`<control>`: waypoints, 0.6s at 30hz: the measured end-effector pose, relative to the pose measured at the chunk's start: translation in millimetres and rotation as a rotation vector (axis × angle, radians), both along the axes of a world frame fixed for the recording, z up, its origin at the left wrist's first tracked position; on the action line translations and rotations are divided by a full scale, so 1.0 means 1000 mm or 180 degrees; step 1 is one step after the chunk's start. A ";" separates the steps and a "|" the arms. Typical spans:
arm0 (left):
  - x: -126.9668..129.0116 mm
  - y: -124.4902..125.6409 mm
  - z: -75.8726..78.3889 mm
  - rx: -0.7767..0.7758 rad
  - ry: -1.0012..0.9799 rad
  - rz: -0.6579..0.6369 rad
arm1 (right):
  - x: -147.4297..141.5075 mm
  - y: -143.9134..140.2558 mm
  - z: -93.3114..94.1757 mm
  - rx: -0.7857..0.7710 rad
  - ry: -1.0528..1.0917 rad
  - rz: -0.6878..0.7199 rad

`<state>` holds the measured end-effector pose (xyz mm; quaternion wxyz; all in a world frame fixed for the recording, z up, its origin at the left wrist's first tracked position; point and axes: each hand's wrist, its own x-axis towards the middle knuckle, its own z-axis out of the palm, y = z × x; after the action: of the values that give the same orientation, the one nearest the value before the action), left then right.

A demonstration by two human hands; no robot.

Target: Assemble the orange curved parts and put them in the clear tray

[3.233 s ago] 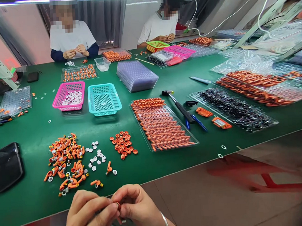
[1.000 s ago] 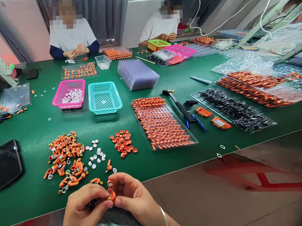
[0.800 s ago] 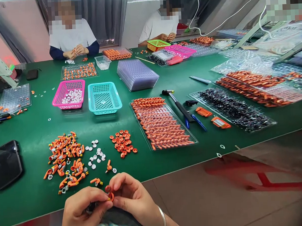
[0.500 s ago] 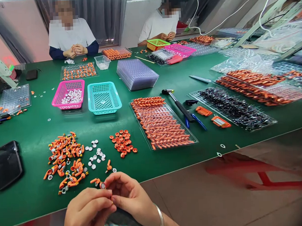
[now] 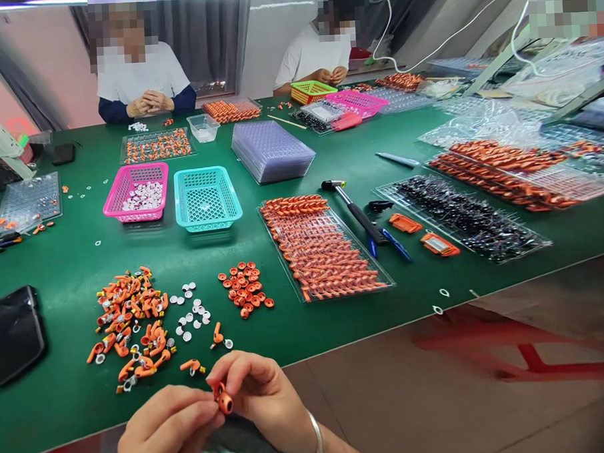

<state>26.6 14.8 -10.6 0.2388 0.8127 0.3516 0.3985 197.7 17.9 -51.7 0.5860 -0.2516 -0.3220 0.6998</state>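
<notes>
- Both hands meet at the green worktop's [image 5: 336, 318] near edge.
- Left hand [image 5: 163, 429] and right hand [image 5: 262, 395] each pinch one small orange part [image 5: 222, 398] between fingertips.

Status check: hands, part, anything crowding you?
Both hands, left hand and right hand, pinch small orange part. Held over table edge. Nothing blocking.

Since the earliest picture, both hands sit higher, over the near edge of the green surface [image 5: 64, 404] rather than below it. The small orange part [image 5: 222, 397], first buried between the fingertips, now shows plainly, its round open end turned toward the camera. The right hand [image 5: 262, 395] pinches it from above; the left hand [image 5: 165, 429] now meets it from the side.
</notes>
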 end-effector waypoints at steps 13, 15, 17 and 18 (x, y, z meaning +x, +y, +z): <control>0.011 0.003 0.011 -0.1960 -0.0998 0.0916 | -0.004 0.004 0.002 0.0046 -0.0296 -0.0206; 0.008 0.003 0.009 -0.2342 -0.1096 0.0872 | -0.003 0.004 0.003 0.0228 -0.0476 -0.0358; 0.003 0.006 0.007 -0.2459 -0.0982 0.0670 | -0.003 0.003 0.004 0.0346 -0.0675 -0.0450; 0.001 0.007 0.007 -0.2391 -0.0878 0.0571 | -0.003 0.003 0.004 0.0373 -0.0738 -0.0462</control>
<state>27.7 22.2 -3.9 0.5282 0.5740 0.5069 0.3669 195.2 21.2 -47.5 0.6076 -0.3188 -0.4088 0.6017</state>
